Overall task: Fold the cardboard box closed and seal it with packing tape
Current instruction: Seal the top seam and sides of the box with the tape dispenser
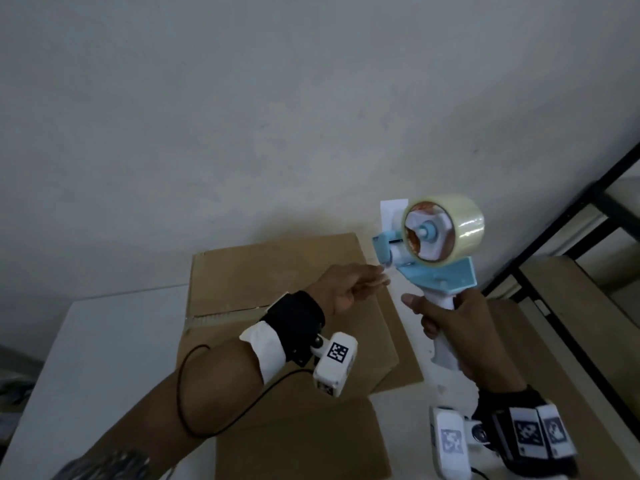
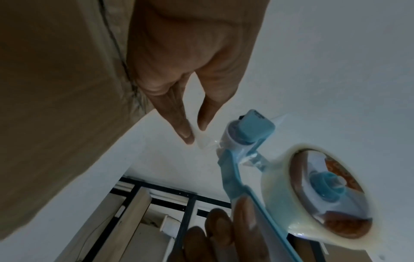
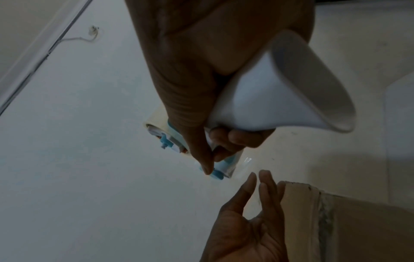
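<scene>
A brown cardboard box (image 1: 277, 271) stands on the white table (image 1: 104, 341), its top flaps down and a taped seam (image 1: 225, 313) across it. My right hand (image 1: 440, 323) grips the white handle of a blue and white tape dispenser (image 1: 433, 268), held upright to the right of the box, with a clear tape roll (image 1: 446, 230) on top. My left hand (image 1: 379, 275) reaches over the box's right edge, thumb and fingers straight and slightly apart (image 2: 195, 133), tips just short of the dispenser's front roller (image 2: 246, 127). A loose clear tape end (image 2: 208, 143) hangs there; contact is unclear.
A flat piece of cardboard (image 1: 294, 438) lies on the table in front of the box. Black-framed wooden shelving (image 1: 554, 271) stands to the right. A plain wall (image 1: 242, 116) rises right behind the box, with a white slip of paper (image 1: 391, 207) stuck on it.
</scene>
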